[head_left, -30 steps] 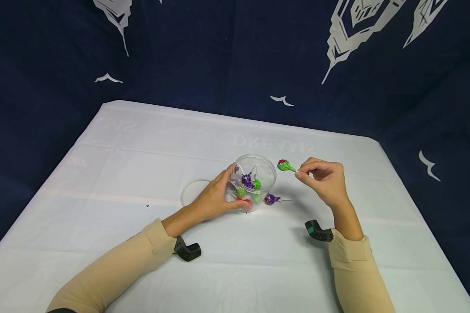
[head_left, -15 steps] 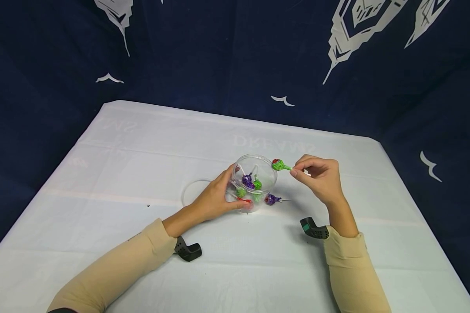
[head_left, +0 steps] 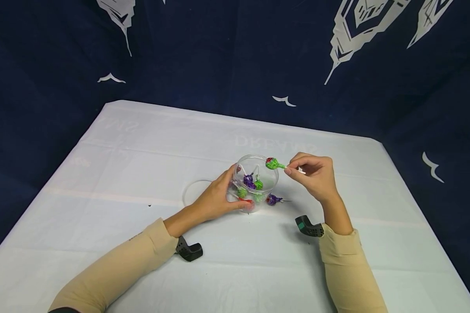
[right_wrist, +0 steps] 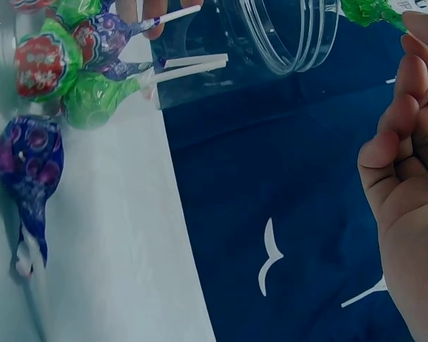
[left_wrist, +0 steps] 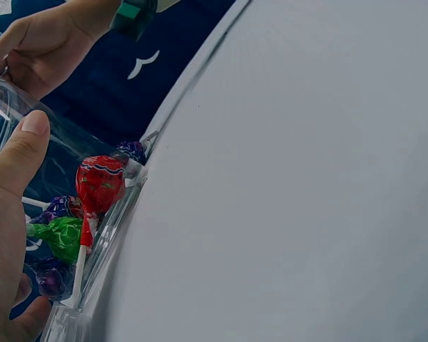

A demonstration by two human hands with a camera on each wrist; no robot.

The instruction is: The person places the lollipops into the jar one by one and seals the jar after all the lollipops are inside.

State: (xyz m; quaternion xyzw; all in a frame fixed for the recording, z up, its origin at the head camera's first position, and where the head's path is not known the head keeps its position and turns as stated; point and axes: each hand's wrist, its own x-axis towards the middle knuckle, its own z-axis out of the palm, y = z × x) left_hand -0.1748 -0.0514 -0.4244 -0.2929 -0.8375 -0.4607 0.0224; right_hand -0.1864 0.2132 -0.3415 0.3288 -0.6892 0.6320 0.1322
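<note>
My left hand (head_left: 215, 198) grips a clear plastic jar (head_left: 275, 176) from its left side, thumb across the front. Inside the jar lie several wrapped lollipops, among them a red lollipop (left_wrist: 100, 185) and a green lollipop (left_wrist: 60, 235), with purple ones beside them. Between thumb and fingertips, my right hand (head_left: 313, 174) pinches the stick of a green lollipop with a red patch (head_left: 272, 163). Its candy head overlaps the right part of the jar's open rim in the head view. On the table just right of the jar lies a purple lollipop (right_wrist: 30, 160).
A clear round lid or ring (head_left: 189, 187) lies partly behind the left hand. The white-covered table (head_left: 141, 152) reaches back to a dark blue curtain (head_left: 203, 56) with white printed shapes. A tiny dark speck (head_left: 149, 205) is on the cloth at left.
My right hand has moved left with the green lollipop, from beside the jar to over its rim. The left hand and jar have stayed in place.
</note>
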